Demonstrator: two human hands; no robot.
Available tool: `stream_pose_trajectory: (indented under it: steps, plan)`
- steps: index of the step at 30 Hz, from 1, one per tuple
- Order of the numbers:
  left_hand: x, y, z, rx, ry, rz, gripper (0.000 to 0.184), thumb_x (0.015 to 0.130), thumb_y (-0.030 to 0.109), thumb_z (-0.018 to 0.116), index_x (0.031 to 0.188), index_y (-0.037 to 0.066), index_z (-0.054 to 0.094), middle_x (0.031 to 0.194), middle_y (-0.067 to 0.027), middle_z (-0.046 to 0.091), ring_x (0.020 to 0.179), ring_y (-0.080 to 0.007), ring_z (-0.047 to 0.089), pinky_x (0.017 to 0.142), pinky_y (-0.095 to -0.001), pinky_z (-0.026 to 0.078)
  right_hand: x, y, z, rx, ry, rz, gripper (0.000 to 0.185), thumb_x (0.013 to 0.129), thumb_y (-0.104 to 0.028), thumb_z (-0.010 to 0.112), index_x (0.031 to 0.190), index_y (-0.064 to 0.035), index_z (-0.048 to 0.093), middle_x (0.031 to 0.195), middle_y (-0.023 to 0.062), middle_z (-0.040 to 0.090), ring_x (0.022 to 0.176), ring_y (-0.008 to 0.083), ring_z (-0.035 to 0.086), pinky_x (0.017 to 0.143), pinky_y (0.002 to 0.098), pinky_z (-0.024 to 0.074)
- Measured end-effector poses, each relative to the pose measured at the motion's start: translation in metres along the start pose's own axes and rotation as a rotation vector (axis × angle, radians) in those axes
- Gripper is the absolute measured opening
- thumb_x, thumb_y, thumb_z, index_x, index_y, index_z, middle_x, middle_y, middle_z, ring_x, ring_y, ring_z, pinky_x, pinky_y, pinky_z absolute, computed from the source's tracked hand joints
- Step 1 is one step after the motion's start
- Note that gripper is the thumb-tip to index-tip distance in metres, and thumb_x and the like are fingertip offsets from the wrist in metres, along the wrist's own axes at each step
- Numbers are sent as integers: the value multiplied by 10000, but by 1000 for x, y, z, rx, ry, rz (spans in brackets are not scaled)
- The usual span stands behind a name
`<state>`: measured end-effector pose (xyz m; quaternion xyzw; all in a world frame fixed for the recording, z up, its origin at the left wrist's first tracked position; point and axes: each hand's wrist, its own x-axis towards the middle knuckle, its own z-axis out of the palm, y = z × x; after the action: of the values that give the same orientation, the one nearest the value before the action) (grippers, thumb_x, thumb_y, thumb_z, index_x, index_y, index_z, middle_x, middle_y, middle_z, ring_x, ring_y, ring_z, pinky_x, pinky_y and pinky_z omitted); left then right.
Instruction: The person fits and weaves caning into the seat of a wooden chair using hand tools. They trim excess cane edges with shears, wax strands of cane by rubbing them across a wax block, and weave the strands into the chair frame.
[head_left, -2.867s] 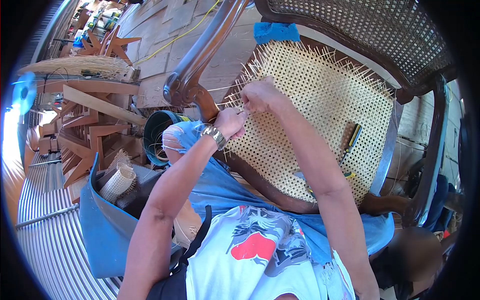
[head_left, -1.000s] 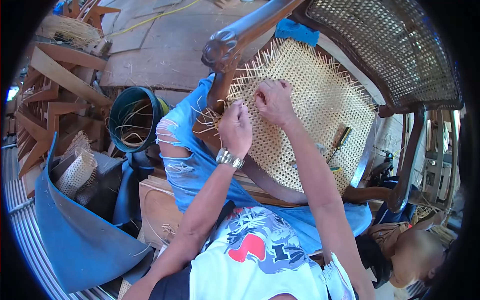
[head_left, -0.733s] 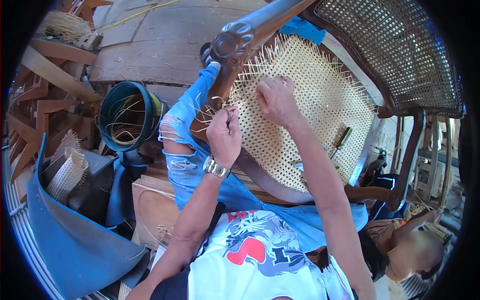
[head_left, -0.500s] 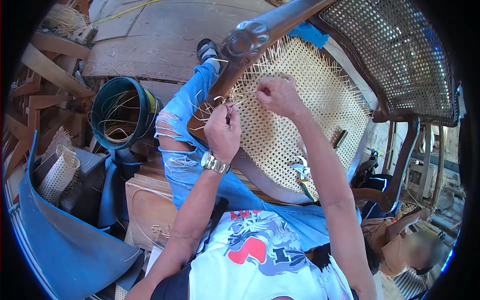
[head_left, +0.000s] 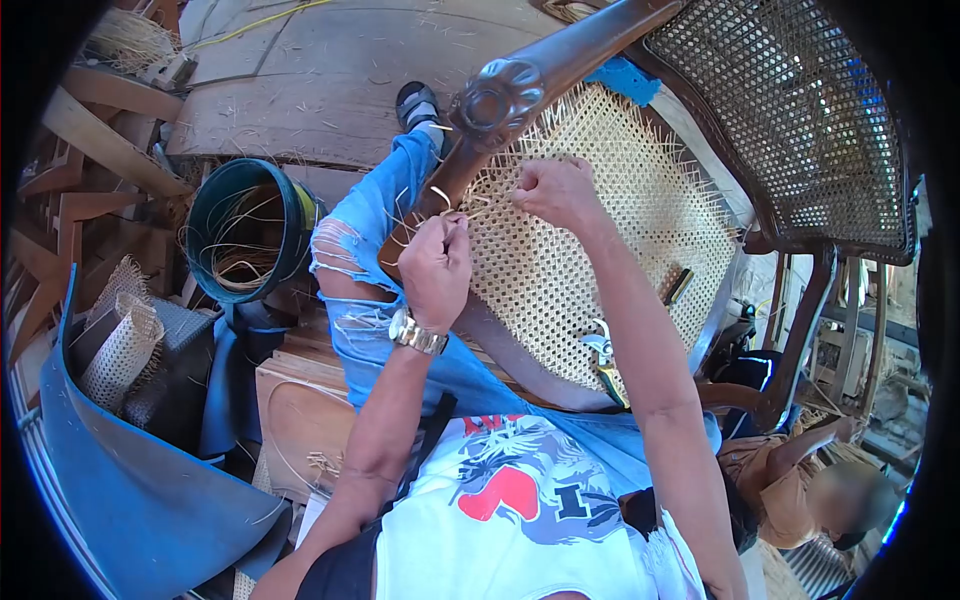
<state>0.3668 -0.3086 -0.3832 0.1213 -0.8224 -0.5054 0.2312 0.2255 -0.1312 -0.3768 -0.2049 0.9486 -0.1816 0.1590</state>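
Observation:
A woven cane seat point(head_left: 560, 290) in a dark wooden chair frame lies tilted across my lap, with loose strand ends sticking out along its edges. At the seat's left edge, my left hand point(head_left: 437, 265) is closed in a pinch on a thin cane strand point(head_left: 440, 196), beside the wooden rail. My right hand point(head_left: 560, 193) is closed in a fist just over the upper part of the weave; its fingers hide what they hold, if anything. Pruning shears point(head_left: 604, 360) rest on the seat near my right forearm. A dark-handled tool point(head_left: 678, 286) lies on the cane further right.
The carved chair leg point(head_left: 505, 100) rises close above my hands, and a caned backrest point(head_left: 790, 130) stands at right. A green bucket point(head_left: 236, 232) holding cane strands is at left, by a blue sheet point(head_left: 130, 450). Another person point(head_left: 790, 485) is at lower right.
My left hand has shifted slightly left and downward, its fingertips turning up. My right hand stays nearly in place over the weave. The view has moved a little.

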Motion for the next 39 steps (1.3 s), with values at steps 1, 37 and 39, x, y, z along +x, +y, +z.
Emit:
stream_pose_trajectory:
  steps: [1, 37, 39]
  plan:
    - [2, 0, -3, -17, 15, -18, 184, 953, 54, 700, 802, 0, 610, 698, -114, 647, 581, -202, 597, 578, -341, 481, -2, 3, -9, -41, -30, -28, 314, 806, -415, 783, 818, -112, 700, 765, 38, 709, 804, 207, 682, 1064, 468, 385]
    - [-37, 2, -119, -251, -712, -802, 271, 1049, 226, 576, 1120, -34, 551, 885, -71, 675, 691, -153, 694, 564, -282, 573, 2, 10, 17, 917, 54, -395, 81, 920, -117, 762, 941, -86, 690, 884, 3, 680, 908, 126, 649, 872, 320, 526]
    - [-19, 29, -111, -139, -745, -810, 255, 1058, 191, 536, 1170, -35, 572, 888, -85, 691, 698, -151, 691, 599, -286, 570, 5, 7, -4, 1235, -60, -291, 90, 930, -125, 762, 914, -67, 695, 870, -3, 676, 846, 109, 645, 835, 298, 539]
